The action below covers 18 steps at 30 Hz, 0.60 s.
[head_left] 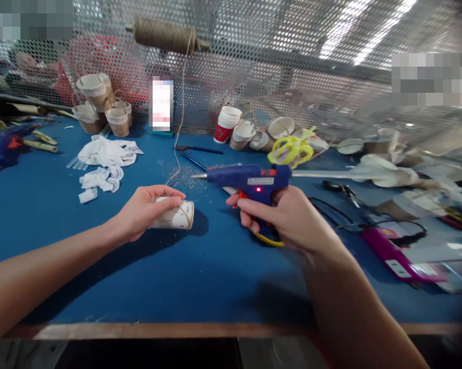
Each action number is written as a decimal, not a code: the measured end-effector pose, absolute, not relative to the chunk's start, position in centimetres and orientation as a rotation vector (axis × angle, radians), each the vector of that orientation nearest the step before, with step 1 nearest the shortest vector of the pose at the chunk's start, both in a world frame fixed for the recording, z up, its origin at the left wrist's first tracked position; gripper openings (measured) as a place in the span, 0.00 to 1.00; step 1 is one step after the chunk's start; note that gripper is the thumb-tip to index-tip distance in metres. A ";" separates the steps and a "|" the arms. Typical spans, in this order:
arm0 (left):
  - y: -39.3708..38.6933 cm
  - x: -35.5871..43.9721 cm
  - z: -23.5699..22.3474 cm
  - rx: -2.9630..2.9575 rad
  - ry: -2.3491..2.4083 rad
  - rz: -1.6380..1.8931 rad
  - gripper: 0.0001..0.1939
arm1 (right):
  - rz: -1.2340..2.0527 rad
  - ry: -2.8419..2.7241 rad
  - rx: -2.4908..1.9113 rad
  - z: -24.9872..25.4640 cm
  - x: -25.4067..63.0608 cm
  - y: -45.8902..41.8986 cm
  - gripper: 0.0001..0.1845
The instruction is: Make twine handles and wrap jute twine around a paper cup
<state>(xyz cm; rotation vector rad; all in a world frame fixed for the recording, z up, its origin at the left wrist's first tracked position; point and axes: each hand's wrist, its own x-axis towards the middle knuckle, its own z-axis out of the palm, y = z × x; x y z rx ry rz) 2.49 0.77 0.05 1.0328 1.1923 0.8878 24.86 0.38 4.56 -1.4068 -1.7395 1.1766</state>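
My left hand (148,210) is closed around a white paper cup (183,218) lying on its side, low over the blue tabletop. Thin twine (182,118) runs down to the cup from a spool (164,36) mounted on the mesh above. A strand of it crosses the cup near its right end. My right hand (280,210) grips a blue glue gun (234,177) by its handle, fingers at the orange trigger. Its metal nozzle points left, above and right of the cup, apart from it. A red light glows on its side, and a long clear glue stick (331,175) sticks out behind.
Behind are blue-handled pliers (200,150), a red-and-white cup stack (228,124), wrapped cups (95,97) and yellow looped ties (292,148). White lace pieces (108,151) lie left, near another glue gun (8,146). Cutters (344,189) and a magenta box (402,256) sit right.
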 end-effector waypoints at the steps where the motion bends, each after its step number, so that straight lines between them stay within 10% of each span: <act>1: 0.9 2.4 -0.2 1.036 1.200 0.884 0.13 | 1.150 -1.787 -1.461 4.4 24.8 0.1 0.10; 18: 1.7 1.9 -1.0 1.232 1.374 0.863 0.13 | 0.503 -2.188 -1.471 2.9 24.1 -0.8 0.09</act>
